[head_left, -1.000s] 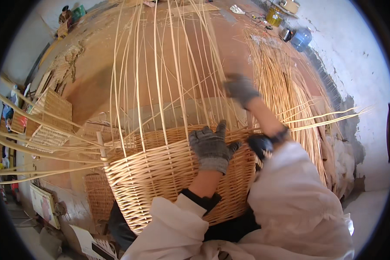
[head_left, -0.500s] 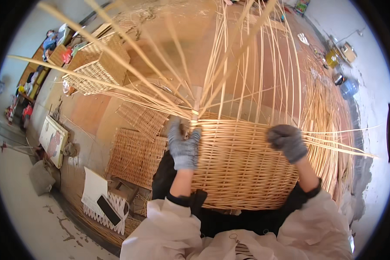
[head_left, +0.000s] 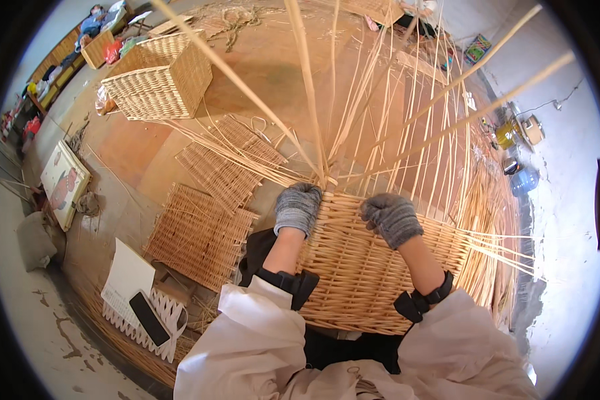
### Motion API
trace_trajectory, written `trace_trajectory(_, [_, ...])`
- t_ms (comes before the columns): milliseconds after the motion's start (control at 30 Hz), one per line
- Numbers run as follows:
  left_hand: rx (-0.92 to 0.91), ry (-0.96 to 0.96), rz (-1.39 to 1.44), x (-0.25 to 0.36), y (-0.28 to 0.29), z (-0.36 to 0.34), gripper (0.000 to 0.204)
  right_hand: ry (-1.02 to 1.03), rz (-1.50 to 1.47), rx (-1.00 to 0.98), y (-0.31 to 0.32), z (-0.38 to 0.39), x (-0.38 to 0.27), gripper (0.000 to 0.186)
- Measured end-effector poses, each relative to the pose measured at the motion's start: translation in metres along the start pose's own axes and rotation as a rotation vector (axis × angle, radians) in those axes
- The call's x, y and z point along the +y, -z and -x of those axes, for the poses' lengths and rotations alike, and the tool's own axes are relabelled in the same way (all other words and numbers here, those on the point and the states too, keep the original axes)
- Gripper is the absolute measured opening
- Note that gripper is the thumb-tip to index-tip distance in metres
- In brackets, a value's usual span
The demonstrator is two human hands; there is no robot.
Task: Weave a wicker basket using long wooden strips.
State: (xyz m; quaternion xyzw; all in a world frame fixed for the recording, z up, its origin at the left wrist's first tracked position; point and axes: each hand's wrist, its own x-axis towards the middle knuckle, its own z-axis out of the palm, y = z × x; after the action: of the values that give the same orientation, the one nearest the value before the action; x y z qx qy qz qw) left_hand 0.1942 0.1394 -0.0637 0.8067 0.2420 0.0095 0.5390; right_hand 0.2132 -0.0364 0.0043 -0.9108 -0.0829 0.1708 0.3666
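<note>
A half-woven wicker basket (head_left: pixel 380 287) rests on my lap with one tan wall facing up. My left hand (head_left: pixel 298 208), in a grey knit glove, is closed around the wall's far left corner. Long wicker rods (head_left: pixel 307 80) fan up and away from beside that corner. Over the wall's far edge, my gloved right hand (head_left: pixel 391 220) has its fingers curled in; what they hold is hidden. More thin rods (head_left: pixel 503 250) stick out from the wall's right side.
Flat woven panels (head_left: pixel 197 233) lie to the left, with a box-shaped wicker basket (head_left: pixel 147 87) beyond them. A black phone (head_left: pixel 150 319) and white paper (head_left: pixel 127 277) lie nearer. Loose rods (head_left: pixel 483 280) are piled on the right. Another person (head_left: pixel 417 10) sits at the far edge.
My right hand has moved left along the wall's far edge, from the right end toward my left hand. The long rods at the corner have swung right, and the whole view has shifted.
</note>
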Motion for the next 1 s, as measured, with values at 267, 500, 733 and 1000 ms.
trace_trajectory(267, [-0.172,0.371,0.427,-0.087,-0.021,-0.077,0.024,-0.136,-0.325,-0.089,-0.011,-0.004,0.016,0.015])
trace_trajectory(500, [-0.244,-0.079,0.490,-0.019,-0.003,-0.006,0.025,0.082,0.031,0.150,-0.012,0.005,-0.021,0.020])
trace_trajectory(733, [-0.393,-0.292,-0.461,0.010,0.026,-0.035,0.024,0.422,0.455,0.114,-0.021,-0.012,-0.006,0.033])
trace_trajectory(1000, [-0.622,-0.634,-0.942,-0.003,0.009,-0.067,0.025,0.421,0.462,0.159,-0.034,-0.012,-0.006,0.030])
